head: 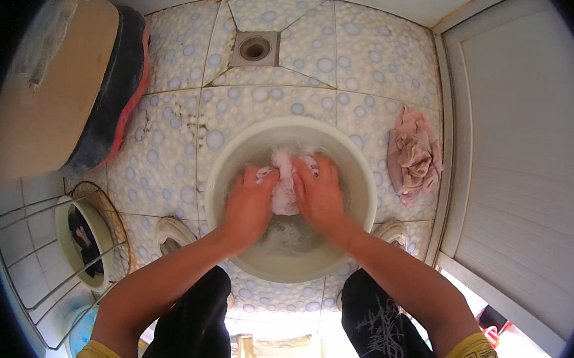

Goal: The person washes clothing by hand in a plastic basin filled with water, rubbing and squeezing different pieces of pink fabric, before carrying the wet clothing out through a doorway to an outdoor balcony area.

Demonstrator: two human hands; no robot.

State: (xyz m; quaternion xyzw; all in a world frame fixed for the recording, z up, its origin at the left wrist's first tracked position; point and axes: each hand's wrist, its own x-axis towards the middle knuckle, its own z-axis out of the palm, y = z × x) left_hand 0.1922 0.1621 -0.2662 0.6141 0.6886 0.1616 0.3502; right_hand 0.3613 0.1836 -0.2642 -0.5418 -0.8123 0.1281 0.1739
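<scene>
A round pale plastic basin (pixel 285 274) stands on the tiled floor between my feet, with cloudy water in it. Both of my hands grip a wet light pink cloth (pixel 285 196) in the basin. My left hand (pixel 250 201) has the cloth's left side, its fingers curled at the edge. Across the right side of the cloth lies my right hand (pixel 320 191), its fingers bent over the fabric. The part of the cloth under my fingers is hidden.
A crumpled pink garment (pixel 415 155) lies on the floor at the right, near the white door (pixel 529 146). A floor drain (pixel 254 49) is beyond the basin. At the left are a wire rack (pixel 37 256) and a second basin (pixel 61 228) with dark cloth.
</scene>
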